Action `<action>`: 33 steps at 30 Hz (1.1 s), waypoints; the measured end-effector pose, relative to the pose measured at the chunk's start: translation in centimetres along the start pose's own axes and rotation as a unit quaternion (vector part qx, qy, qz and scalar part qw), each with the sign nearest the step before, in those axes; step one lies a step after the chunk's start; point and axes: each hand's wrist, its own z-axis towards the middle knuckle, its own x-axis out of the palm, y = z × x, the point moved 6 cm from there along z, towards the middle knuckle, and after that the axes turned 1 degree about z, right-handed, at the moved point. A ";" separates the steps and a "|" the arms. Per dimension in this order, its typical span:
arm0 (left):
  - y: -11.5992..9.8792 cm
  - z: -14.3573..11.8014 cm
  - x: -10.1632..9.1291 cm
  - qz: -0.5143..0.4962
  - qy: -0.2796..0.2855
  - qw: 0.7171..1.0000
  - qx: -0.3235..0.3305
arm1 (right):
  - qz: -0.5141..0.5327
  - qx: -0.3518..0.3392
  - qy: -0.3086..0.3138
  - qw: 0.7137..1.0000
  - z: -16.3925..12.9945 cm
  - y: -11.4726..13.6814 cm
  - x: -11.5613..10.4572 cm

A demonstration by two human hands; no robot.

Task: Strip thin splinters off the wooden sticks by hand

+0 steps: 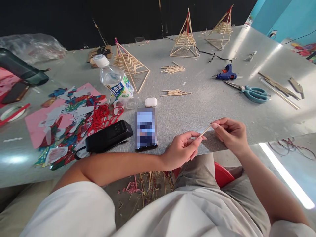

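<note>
One slender stick (pixel 205 131) bridges our fingers, one end pinched between thumb and fingertips of our left hand (pixel 183 147), the other likewise in our right hand (pixel 230 133), both grips closed. It could snap if our hands bent it, or drop past the table edge (pixel 212 149) just below our fingers if a pinch slackened. Beyond our right fingers, the glue gun (pixel 227 73) could burn us if hot; we cannot tell.
</note>
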 end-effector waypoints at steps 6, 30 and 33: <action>0.1 0.0 0.0 0.009 -0.008 1.000 -0.003 | -0.002 0.014 0.005 1.000 -0.2 -0.3 0.1; 0.0 -0.1 0.2 0.020 0.011 1.000 0.006 | 0.060 0.006 0.055 0.997 0.3 0.2 0.5; 0.2 -0.1 0.2 0.026 0.019 0.999 0.002 | 0.077 0.015 0.025 0.997 0.5 -0.6 0.0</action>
